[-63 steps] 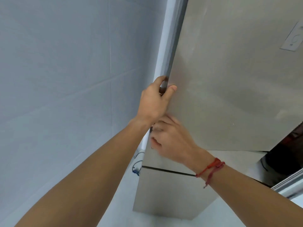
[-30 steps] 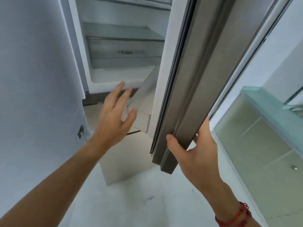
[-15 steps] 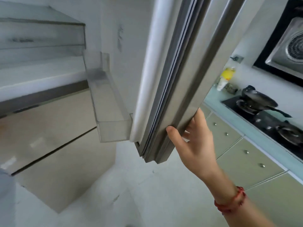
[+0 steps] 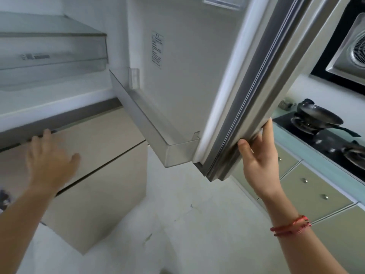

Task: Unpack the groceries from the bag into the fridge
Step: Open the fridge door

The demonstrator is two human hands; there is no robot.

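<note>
The fridge's upper door (image 4: 197, 76) stands swung open to the right, with a clear door bin (image 4: 158, 139) along its bottom. My right hand (image 4: 258, 155) grips the door's lower outer edge, thumb on the near side and fingers wrapped behind. My left hand (image 4: 49, 161) reaches out with spread fingers in front of the beige lower drawer front (image 4: 102, 139), its fingertips near the drawer's top edge; touch is unclear because of blur. Inside the fridge, a clear crisper drawer (image 4: 53, 56) sits under a glass shelf. No grocery bag is in view.
A gas hob (image 4: 331, 143) with a black frying pan (image 4: 318, 115) sits on the counter to the right, above pale green cabinet drawers (image 4: 308, 186). An extractor hood (image 4: 353, 48) hangs top right. White tiled floor (image 4: 187, 224) spreads below the door.
The fridge door went from closed to wide open, with my right hand staying on its edge. My left hand let go, left the view, and now reaches toward the lower drawer.
</note>
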